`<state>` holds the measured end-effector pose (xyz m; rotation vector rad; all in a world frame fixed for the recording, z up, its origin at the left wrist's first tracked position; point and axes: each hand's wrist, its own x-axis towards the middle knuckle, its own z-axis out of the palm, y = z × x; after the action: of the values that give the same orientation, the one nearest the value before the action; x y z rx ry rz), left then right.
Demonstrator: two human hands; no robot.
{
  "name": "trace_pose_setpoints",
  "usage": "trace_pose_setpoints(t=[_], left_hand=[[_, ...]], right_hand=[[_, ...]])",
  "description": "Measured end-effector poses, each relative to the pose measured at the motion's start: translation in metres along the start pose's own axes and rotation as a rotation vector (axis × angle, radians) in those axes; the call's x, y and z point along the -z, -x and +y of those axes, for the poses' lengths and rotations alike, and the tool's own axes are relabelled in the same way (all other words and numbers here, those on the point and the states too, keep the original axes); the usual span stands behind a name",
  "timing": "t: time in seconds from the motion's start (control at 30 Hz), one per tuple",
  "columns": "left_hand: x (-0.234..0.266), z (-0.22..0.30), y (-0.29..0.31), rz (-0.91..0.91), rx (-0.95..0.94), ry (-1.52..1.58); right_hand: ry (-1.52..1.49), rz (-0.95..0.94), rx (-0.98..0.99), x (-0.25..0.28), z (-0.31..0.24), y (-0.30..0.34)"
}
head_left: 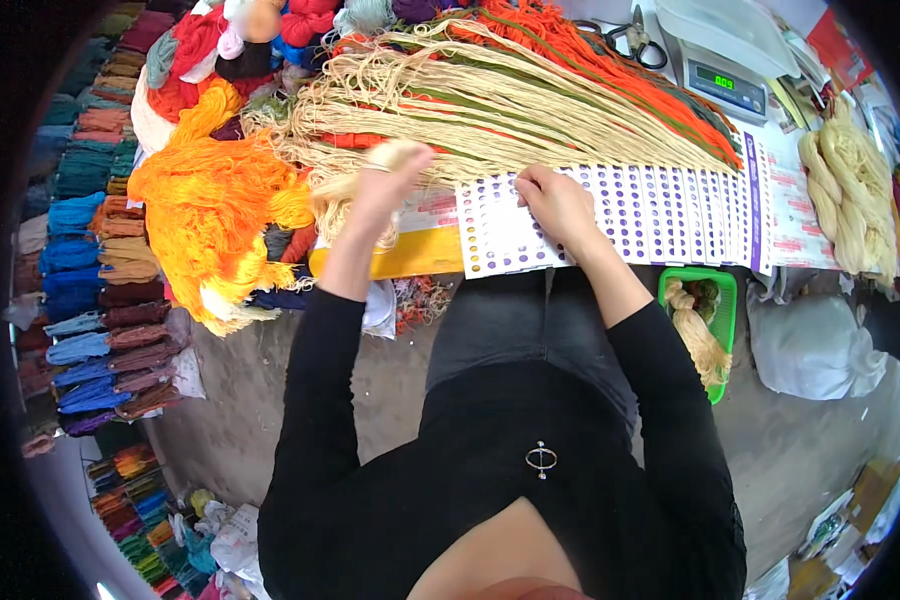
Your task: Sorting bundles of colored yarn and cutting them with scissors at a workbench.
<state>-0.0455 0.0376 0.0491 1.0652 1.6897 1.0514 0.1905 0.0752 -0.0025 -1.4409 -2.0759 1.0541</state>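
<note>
A white card with rows of punched dark holes (642,215) lies along the table's near edge. Long cream yarn strands (530,125) fan out from its far edge toward the left, over green and orange strands. My left hand (398,172) is raised over the left end of the strands, a little blurred, its fingers closed around a bunch of cream yarn (394,155). On the card's left part rests my right hand (560,208), fingers curled in a pinch at the holes near the far edge. What that pinch holds is hidden.
A loose orange yarn heap (215,190) sits at left, beside hanging coloured skeins (80,270). Black scissors (638,42) and a digital scale (725,85) stand at far right. Cream skeins (855,195) lie right of the card. Below the edge is a green basket (722,318) with yarn.
</note>
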Motion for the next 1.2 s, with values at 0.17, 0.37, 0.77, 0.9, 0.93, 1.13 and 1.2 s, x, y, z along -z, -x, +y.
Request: trace_pose_setpoints(t=[0.17, 0.37, 0.77, 0.9, 0.93, 1.13, 1.2], left_hand=[[-0.055, -0.047, -0.019, -0.246, -0.273, -0.164], [-0.063, -0.043, -0.018, -0.156, -0.368, -0.414], [0.033, 0.011, -0.017, -0.510, 0.230, 0.567], [0.112, 0.026, -0.031, -0.283, 0.113, 0.905], [0.138, 0.029, -0.040, -0.415, 0.098, 0.959], [0.294, 0.037, -0.100, -0.270, 0.081, 1.142], [0.348, 0.040, -0.114, 0.094, 0.123, 1.066]], right_hand=[[-0.013, 0.008, -0.003, -0.004, -0.002, 0.000], [0.008, 0.011, -0.016, -0.003, 0.002, 0.000], [0.045, -0.022, -0.025, -0.002, 0.003, -0.003], [-0.025, -0.036, -0.026, -0.001, 0.006, -0.004], [-0.026, -0.038, -0.019, -0.002, 0.005, -0.004], [-0.058, -0.066, -0.024, -0.003, -0.002, -0.005], [-0.027, -0.065, -0.022, -0.004, -0.003, -0.005]])
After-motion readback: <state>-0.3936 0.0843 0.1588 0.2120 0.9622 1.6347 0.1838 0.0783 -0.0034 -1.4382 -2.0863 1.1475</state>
